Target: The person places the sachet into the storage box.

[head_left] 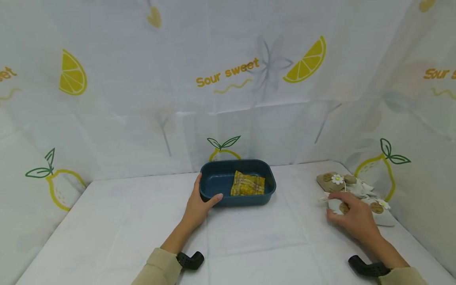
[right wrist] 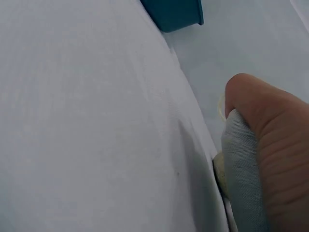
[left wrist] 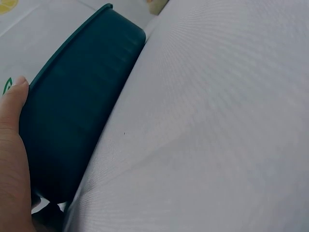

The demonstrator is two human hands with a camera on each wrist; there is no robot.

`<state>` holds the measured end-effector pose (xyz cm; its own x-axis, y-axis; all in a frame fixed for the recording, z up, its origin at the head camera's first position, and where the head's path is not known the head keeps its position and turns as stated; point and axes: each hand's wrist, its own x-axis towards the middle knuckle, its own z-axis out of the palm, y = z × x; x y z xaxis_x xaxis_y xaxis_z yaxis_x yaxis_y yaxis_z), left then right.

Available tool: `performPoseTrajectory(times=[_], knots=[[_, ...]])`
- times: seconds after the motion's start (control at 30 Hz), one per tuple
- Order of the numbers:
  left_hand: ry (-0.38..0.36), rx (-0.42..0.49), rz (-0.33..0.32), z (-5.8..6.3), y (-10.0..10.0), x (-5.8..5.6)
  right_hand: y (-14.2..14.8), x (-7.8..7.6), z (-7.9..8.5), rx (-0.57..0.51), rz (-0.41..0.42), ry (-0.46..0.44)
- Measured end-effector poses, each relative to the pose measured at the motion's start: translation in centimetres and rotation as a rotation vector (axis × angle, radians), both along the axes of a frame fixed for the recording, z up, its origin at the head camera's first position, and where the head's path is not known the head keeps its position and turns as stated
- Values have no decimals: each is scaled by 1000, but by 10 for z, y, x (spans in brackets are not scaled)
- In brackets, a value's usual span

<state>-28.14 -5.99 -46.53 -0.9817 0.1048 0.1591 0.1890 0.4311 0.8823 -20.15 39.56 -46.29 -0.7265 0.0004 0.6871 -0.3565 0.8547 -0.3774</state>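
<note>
One white cloth (head_left: 260, 249) lies under left hand (head_left: 198, 205), gripping tray (head_left: 246, 201), and right hand (head_left: 357, 219), pinching pouch (head_left: 334, 205); lemon-print sheeting (head_left: 228, 107) rises beyond.

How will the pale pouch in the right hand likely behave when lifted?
The pale pouch held by the right hand probably gives when squeezed: its cloth side looks rounded and padded. It likely won't slip easily, as the weave looks matte and textured.

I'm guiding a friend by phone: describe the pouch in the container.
On the white table, find the dark blue container the left hand holds. Inside it, right of centre, lies a small pouch. Its yellow pattern sets it apart from the beige and white pouches by the right hand.
</note>
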Motion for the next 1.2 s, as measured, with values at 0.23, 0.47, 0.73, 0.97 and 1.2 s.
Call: performPoseTrajectory(times=[0.23,0.47,0.73,0.97,1.2], knots=[[-2,1,0,-2,0,0,-21,-2,21,-9,14,68],[-1,-3,14,-5,0,3,-54,-14,38,-28,97,84],[7,1,6,-4,0,-1,-94,-35,63,14,149,107],[9,-6,15,-4,-1,-4,-132,-54,74,36,240,61],[3,2,13,-5,0,-2,-168,-72,85,-1,323,-8]])
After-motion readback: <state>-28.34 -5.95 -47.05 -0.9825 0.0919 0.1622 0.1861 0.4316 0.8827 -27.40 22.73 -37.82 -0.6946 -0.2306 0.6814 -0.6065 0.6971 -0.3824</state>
